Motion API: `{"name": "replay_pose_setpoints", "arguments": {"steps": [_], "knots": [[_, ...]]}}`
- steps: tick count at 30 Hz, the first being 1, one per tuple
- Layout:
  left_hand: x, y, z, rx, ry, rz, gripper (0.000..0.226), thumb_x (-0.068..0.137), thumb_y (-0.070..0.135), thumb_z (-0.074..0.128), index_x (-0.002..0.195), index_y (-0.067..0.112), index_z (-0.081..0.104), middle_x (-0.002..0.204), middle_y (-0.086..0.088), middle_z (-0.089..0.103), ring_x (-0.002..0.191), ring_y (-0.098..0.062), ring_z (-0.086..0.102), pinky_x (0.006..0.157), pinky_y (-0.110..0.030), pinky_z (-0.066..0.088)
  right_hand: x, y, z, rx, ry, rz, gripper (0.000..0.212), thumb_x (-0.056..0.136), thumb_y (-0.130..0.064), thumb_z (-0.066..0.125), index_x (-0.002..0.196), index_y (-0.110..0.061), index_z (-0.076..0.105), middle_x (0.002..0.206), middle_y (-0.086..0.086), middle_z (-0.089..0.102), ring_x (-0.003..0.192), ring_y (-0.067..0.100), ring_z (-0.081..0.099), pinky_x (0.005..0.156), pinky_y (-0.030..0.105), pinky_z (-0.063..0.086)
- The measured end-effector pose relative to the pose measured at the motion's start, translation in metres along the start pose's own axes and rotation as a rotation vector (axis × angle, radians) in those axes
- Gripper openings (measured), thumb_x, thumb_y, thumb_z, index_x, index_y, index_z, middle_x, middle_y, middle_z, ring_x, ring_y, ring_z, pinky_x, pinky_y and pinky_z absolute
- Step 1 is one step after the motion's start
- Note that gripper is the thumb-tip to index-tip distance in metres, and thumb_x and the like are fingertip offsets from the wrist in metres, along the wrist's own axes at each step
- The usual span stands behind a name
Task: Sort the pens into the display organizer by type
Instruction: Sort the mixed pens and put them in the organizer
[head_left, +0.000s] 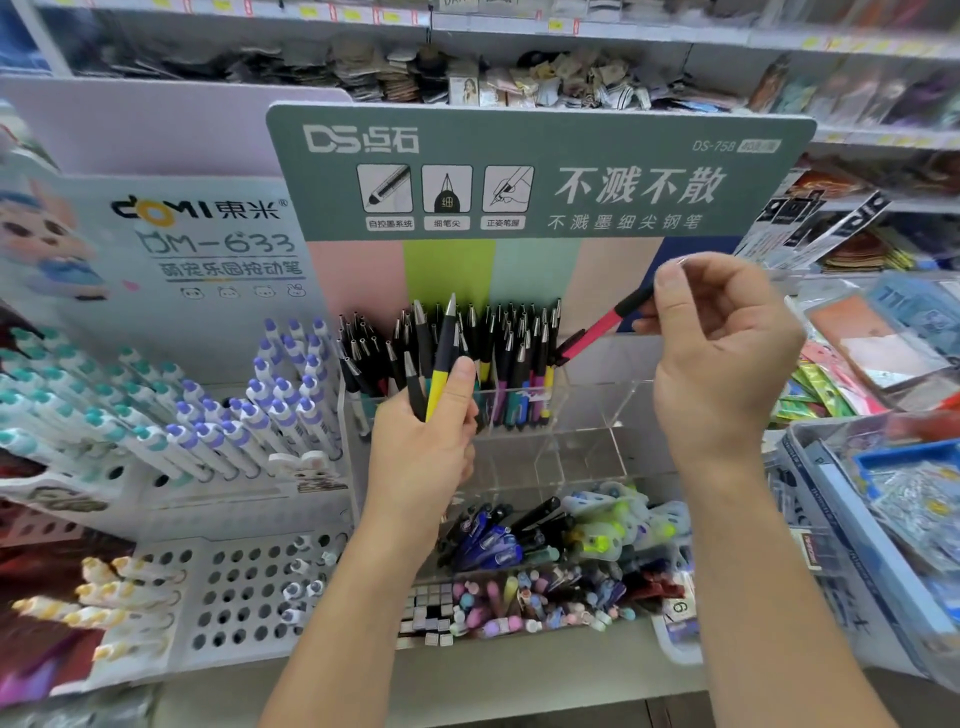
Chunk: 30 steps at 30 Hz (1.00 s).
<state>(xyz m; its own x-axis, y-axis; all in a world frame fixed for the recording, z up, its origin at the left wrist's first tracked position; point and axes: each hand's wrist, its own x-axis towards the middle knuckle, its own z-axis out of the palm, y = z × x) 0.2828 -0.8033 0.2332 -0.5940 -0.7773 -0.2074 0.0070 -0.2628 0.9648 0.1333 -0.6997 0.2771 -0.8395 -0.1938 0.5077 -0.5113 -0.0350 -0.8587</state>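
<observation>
Gripping a yellow pen (440, 371) among a few dark ones, the left hand (423, 447) is held at the organizer's (582, 415) 9 o'clock side. A pink pen (597, 327) is pinched by the right hand (717, 353) at 1 o'clock, tilted over the upright pens (514, 353).

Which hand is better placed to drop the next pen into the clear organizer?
Right. The right hand pinches one pink pen tilted above the organizer's bare right compartment. The left hand grips a yellow pen with other pens.

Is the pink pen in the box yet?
Not yet. The pink pen is out, slanted in the air, pinched by the right hand above the clear organizer.
</observation>
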Motion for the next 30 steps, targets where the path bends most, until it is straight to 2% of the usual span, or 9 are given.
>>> {"name": "replay_pose_setpoints", "arguments": {"steps": [3,8,11,15,18,21,25,27,30], "knots": [[0.000,0.000,0.000,0.008,-0.021,0.011,0.041,0.097,0.043,0.058,0.076,0.008,0.056,0.052,0.001,0.037,0.044,-0.015,0.030,0.042,-0.027,0.025,-0.003,0.008,0.007,-0.131,-0.140,0.002,0.007,0.095,-0.016,0.068,0.092,-0.023,0.067,0.080,-0.006,0.070,0.072,0.016,0.070,0.070,0.034,0.061],[0.000,0.000,0.001,0.028,-0.032,0.022,0.037,0.098,0.040,0.059,0.075,0.011,0.061,0.050,0.002,0.037,0.043,-0.015,0.029,0.043,-0.027,0.026,-0.015,0.020,0.018,-0.304,-0.362,0.011,0.009,0.091,-0.013,0.073,0.091,-0.022,0.075,0.078,-0.011,0.072,0.070,0.002,0.067,0.069,0.016,0.055],[0.000,-0.001,0.000,0.022,-0.056,0.020,0.032,0.099,0.037,0.058,0.082,0.011,0.063,0.053,0.000,0.038,0.043,-0.014,0.030,0.042,-0.026,0.026,-0.018,0.024,0.016,-0.300,-0.371,0.043,0.009,0.089,-0.011,0.074,0.094,-0.017,0.078,0.080,-0.006,0.074,0.071,0.004,0.070,0.069,0.017,0.056],[-0.002,-0.001,0.003,0.020,-0.128,0.032,0.030,0.100,0.034,0.057,0.089,0.006,0.060,0.054,-0.002,0.037,0.043,-0.013,0.029,0.043,-0.028,0.024,-0.014,0.023,0.014,-0.297,-0.398,0.090,0.012,0.089,-0.013,0.075,0.098,-0.020,0.078,0.079,-0.015,0.072,0.073,0.003,0.071,0.068,0.011,0.050],[-0.004,-0.003,0.006,0.054,-0.185,0.063,0.031,0.099,0.035,0.058,0.088,0.006,0.064,0.052,-0.002,0.039,0.041,-0.013,0.032,0.042,-0.026,0.026,-0.016,0.019,0.009,-0.307,-0.321,0.133,0.016,0.087,-0.026,0.079,0.102,-0.018,0.077,0.080,-0.013,0.071,0.073,0.004,0.069,0.072,0.020,0.057],[-0.004,-0.003,0.009,0.106,-0.238,0.076,0.029,0.099,0.034,0.059,0.085,0.009,0.067,0.050,-0.002,0.040,0.041,-0.012,0.034,0.042,-0.025,0.028,-0.029,0.005,-0.003,-0.188,-0.249,0.232,0.015,0.090,-0.039,0.074,0.093,-0.025,0.077,0.072,-0.013,0.071,0.066,0.006,0.067,0.064,0.031,0.058],[-0.005,-0.006,0.013,0.159,-0.349,0.056,0.037,0.095,0.036,0.060,0.089,0.000,0.063,0.049,-0.002,0.042,0.040,-0.013,0.033,0.043,-0.025,0.028,-0.048,-0.010,0.001,0.153,-0.448,0.486,0.006,0.091,-0.019,0.071,0.091,-0.017,0.077,0.061,-0.008,0.067,0.051,0.005,0.056,0.049,0.023,0.047],[-0.006,-0.005,0.013,0.132,-0.360,0.017,0.043,0.091,0.042,0.060,0.089,-0.001,0.061,0.049,-0.002,0.042,0.040,-0.013,0.031,0.043,-0.024,0.027,-0.051,-0.007,0.004,0.257,-0.434,0.572,0.007,0.089,-0.016,0.072,0.092,-0.014,0.077,0.062,-0.004,0.066,0.052,0.007,0.053,0.048,0.021,0.045],[-0.008,-0.003,0.014,0.070,-0.328,-0.026,0.034,0.094,0.041,0.059,0.081,0.009,0.065,0.049,-0.003,0.042,0.040,-0.014,0.029,0.042,-0.024,0.024,-0.049,0.000,0.002,0.420,-0.458,0.715,0.022,0.077,-0.022,0.074,0.096,-0.010,0.077,0.074,0.006,0.070,0.064,0.014,0.059,0.055,0.022,0.048]]}}
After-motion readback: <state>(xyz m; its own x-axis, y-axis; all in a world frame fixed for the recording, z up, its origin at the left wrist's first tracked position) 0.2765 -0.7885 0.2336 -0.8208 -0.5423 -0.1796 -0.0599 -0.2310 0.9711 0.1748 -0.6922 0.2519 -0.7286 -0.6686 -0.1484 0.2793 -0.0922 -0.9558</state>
